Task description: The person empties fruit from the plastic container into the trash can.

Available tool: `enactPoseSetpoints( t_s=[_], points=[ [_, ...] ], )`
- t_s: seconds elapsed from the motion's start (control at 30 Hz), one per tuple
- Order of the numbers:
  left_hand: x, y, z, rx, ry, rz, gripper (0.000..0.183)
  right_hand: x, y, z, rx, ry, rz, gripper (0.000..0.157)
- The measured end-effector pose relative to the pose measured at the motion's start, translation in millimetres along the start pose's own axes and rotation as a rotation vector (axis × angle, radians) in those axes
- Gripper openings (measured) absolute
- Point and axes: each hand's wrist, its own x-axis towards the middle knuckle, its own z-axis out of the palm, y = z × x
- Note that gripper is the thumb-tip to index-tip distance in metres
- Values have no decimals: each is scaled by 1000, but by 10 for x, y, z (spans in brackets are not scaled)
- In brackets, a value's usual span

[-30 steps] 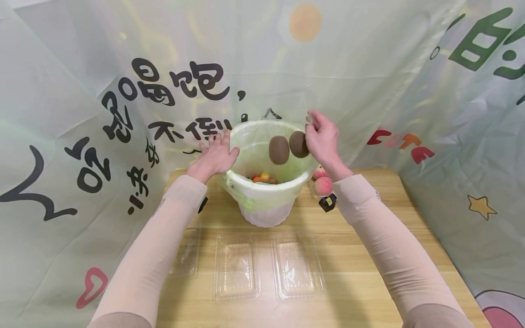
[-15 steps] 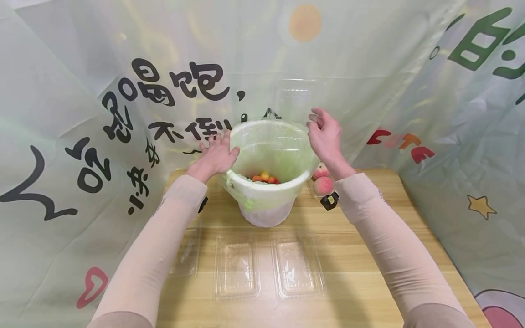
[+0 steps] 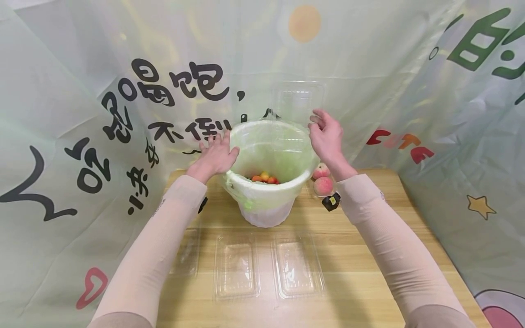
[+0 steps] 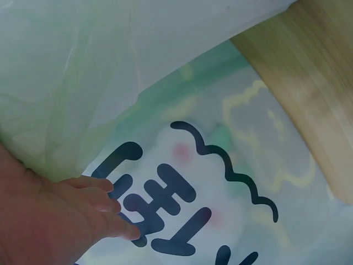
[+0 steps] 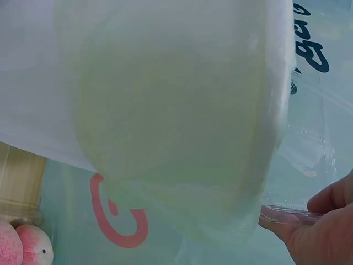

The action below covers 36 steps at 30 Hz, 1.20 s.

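At bucket (image 3: 268, 215) rim, L hand (image 3: 216, 156) splayed flat, R hand (image 3: 327, 137) pinching clear plastic box (image 3: 298, 94) over far side, red/orange fruit/veg (image 3: 265, 176) inside bucket, 2 peaches (image 3: 323, 186) to R.

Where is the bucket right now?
In the head view, the bucket stands on the table, between the left hand and the right hand, with the peaches to its right.

Clear plastic container (image 3: 299, 93): open, tipped over bucket mouth. White bucket (image 3: 266, 216): upright on desk (image 3: 357, 287), green liner (image 3: 246, 198).
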Motion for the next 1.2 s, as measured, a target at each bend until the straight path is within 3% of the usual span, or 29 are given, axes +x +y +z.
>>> enactPoseSetpoints(
  t_s=[0.27,0.53,0.93,1.2],
  points=[
    [-17,17,-4,33,16,-1,78,-7,-17,-138,-16,-10,39,48],
    [-35,13,-5,25,28,-1,78,-68,-12,-423,-35,-19,112,50],
    [-25,15,-7,29,15,0,78,-214,236,-912,-15,-32,168,53],
    [-18,11,4,27,28,5,78,-289,380,-1088,-19,-38,231,53]
  ],
)
